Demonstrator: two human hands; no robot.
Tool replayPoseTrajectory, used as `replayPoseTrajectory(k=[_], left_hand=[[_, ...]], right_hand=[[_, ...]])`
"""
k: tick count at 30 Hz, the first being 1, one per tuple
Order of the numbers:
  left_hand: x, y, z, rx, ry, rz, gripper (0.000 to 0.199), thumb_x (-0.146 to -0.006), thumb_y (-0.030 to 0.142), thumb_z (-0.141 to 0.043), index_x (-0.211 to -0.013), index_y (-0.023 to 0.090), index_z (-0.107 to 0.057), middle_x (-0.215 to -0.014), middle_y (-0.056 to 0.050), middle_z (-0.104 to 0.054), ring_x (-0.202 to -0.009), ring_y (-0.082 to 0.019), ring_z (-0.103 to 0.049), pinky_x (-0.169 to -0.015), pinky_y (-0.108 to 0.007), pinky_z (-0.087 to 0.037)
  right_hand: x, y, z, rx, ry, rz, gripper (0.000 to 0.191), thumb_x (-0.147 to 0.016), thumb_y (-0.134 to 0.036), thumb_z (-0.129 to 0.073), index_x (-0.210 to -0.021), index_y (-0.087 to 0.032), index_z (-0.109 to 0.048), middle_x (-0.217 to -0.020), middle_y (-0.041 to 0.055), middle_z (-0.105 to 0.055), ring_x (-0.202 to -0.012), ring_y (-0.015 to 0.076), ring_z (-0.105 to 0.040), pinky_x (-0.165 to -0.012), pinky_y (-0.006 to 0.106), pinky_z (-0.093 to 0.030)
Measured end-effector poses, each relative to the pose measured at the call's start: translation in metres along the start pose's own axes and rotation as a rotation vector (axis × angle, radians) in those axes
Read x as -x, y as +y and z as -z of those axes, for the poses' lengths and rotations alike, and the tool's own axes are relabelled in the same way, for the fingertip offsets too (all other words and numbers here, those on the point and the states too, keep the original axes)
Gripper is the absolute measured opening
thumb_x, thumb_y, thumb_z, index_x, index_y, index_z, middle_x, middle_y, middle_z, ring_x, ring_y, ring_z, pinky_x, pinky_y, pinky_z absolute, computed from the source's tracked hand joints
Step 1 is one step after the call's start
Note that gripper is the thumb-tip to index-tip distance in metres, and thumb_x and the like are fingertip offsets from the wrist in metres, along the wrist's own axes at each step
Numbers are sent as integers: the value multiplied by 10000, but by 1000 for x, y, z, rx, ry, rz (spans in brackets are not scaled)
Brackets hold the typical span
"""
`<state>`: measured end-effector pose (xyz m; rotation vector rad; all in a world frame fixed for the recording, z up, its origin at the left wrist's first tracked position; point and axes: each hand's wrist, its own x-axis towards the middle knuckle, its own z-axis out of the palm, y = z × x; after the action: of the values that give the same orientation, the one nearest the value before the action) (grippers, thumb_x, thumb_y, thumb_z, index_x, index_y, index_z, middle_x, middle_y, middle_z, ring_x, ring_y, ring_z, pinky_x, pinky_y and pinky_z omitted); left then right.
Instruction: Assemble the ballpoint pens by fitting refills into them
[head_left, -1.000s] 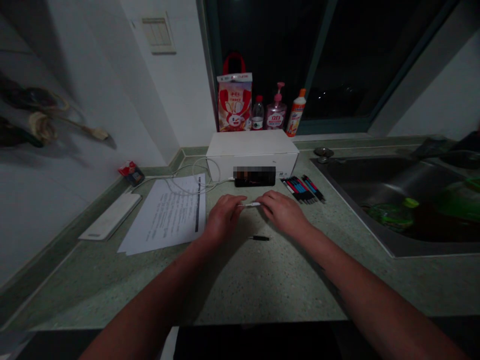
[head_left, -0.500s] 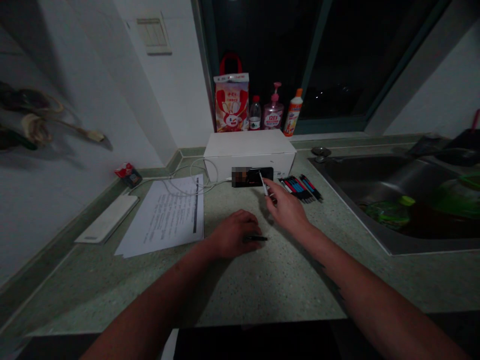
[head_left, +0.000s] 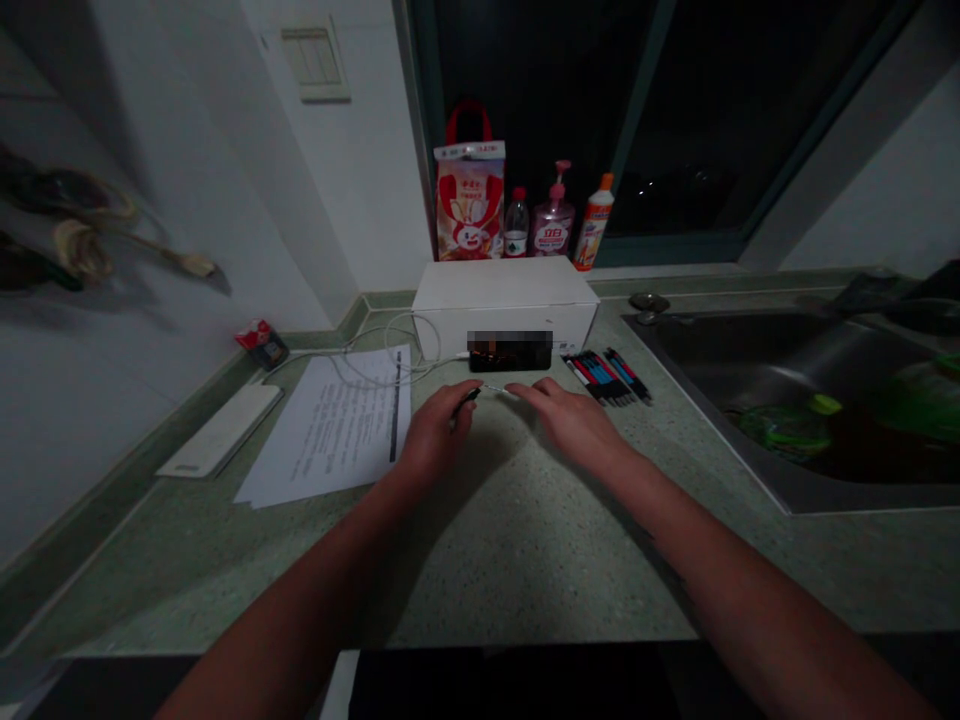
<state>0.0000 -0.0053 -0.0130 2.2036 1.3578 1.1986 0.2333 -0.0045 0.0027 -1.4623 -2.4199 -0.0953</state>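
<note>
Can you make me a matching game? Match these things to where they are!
Things:
1. Pens
2. Printed papers
3. Pink pump bottle
4. Wall switch plate

Places:
A. On the wall
B. Behind the white box
C. Beside the sink
D. Left of the left hand

Pairs: 1-C, 2-D, 3-B, 4-A

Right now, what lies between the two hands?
The head view shows a thin pale pen part across the gap from left hand to right hand.
</note>
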Motion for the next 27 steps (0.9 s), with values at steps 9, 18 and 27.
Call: replayPoseTrajectory(k=[9,18,27], left_hand=[[0,0,1,-47,-19,-52,279,-976,180,-497,-1192,212,-670,-1097,-73,-719,-1009,-218,-669,-914,-400,-536],[0,1,1,-51,-45,-38,279,-978,190,-479,-1169,218,-680,-1064,-77,-702,-988,-214,-658,-898,-395,-534],[1,0,-4,-67,-190,-52,284,-922,168,-538,-1091,264,-745,-981,-65,-758,-910,-242,-693,-830,-414,-557]], right_hand=[[1,2,-4,3,-18,32,607,-899,-80,-462,-1417,-390,-529,-1084,63,-657,-726,195,-640,-607,309,-441],[2,2,-5,-8,-22,44,577,-918,-96,-480,-1408,-394,-540,-1066,67,-658,-708,197,-638,-620,327,-459],[3,-5,-1,-92,-24,119,519,-942,-107,-488,-1378,-375,-579,-1097,55,-678,-871,223,-657,-758,347,-494]])
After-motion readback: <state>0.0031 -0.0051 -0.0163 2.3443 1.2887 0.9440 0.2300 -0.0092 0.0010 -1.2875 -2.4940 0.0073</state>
